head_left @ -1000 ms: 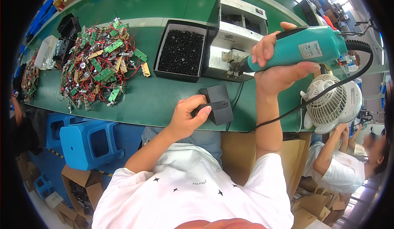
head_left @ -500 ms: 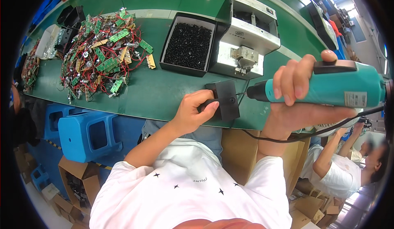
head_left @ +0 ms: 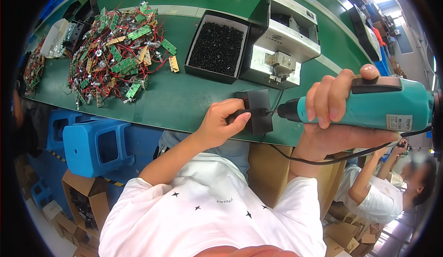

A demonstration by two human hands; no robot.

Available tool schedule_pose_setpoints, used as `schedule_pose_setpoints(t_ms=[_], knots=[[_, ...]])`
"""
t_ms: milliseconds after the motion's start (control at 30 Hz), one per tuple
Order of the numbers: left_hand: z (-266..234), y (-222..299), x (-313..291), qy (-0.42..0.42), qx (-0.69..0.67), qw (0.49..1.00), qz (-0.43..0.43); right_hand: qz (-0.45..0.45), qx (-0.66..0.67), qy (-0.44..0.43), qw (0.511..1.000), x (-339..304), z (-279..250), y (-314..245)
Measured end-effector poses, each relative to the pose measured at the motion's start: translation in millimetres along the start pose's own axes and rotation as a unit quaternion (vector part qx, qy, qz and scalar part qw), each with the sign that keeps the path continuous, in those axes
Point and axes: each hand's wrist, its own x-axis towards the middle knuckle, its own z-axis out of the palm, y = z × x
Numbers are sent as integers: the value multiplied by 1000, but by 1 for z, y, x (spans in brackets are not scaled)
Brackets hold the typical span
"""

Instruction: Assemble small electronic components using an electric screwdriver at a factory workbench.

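Pinching black box [head_left: 261, 102] in left grip [head_left: 219, 123], right grip [head_left: 330, 104] clasping teal screwdriver [head_left: 369, 109], white label [head_left: 399, 122]

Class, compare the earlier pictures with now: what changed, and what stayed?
The right hand has drawn the teal electric screwdriver back from the metal screw feeder; its bit is now at the black casing. Nothing was let go: the left hand keeps hold of the casing. The circuit-board pile stayed.

A matte black, angular box [head_left: 258, 100], one flat side facing up, at the near edge of the green table [head_left: 175, 102]. Toward that table's right, a teal power screwdriver [head_left: 369, 109], nearly level, its thin bit pointing left at the box.
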Motion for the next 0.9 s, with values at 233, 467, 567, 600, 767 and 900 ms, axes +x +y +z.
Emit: schedule_pose_setpoints(t_ms=[233,467,567,600,767,900], knots=[[1,4,1,6,-12,1000,-8,22,-42,-37,998,-4,-7,6],[7,13,10,98,108,986,76,-71,95,39,992,-1,-19,-24],[13,31,17,190,206,941,192,-88,169,91,977,-3,-25,-31],[14,38,16,165,218,939,207,-86,184,93,975,-4,-27,-31],[28,60,21,74,224,948,214,-77,239,93,963,-6,-25,-32],[31,59,23,11,190,962,197,-85,242,100,961,-8,-19,-34]])
